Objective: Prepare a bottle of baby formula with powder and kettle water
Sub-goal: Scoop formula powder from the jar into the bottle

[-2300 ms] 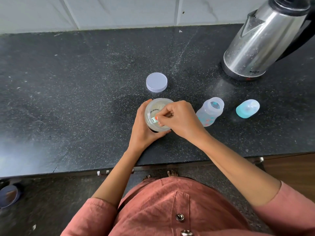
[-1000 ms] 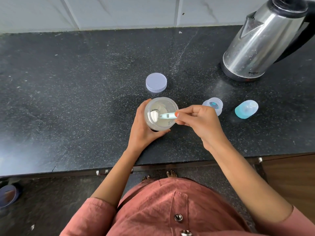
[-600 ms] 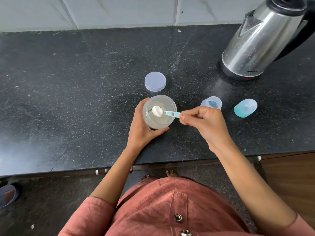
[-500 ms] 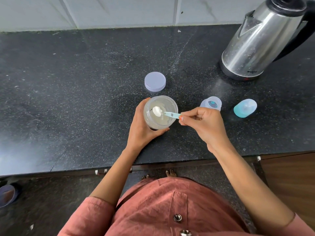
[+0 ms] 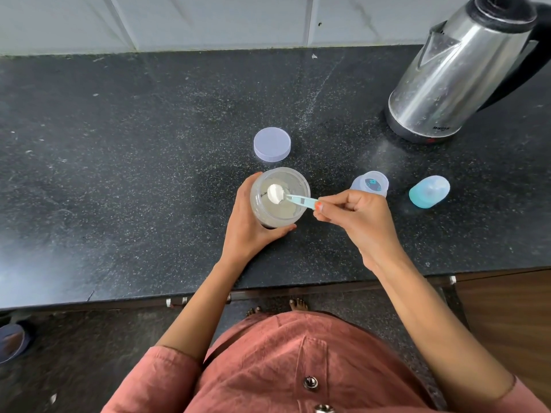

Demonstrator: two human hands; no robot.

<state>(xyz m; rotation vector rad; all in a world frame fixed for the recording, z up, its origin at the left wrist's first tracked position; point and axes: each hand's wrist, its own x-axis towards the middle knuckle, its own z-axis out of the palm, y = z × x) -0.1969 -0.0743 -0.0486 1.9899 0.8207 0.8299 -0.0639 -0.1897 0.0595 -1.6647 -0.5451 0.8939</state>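
On the black tabletop (image 5: 134, 189) our left hand (image 5: 247, 231) holds the jar (image 5: 277, 223), our right hand (image 5: 357, 222) pinches a full scoop (image 5: 299, 200); the bottle (image 5: 371, 186) beside the jar waits unfilled, we think.

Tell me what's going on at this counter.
A person is making baby formula. The left hand grips an open powder jar on the black counter, while the right hand pinches a small scoop heaped with white powder over the jar's mouth. The open bottle stands just to the right, its blue cap beyond it. The jar's lid lies behind the jar; the kettle sits back right.
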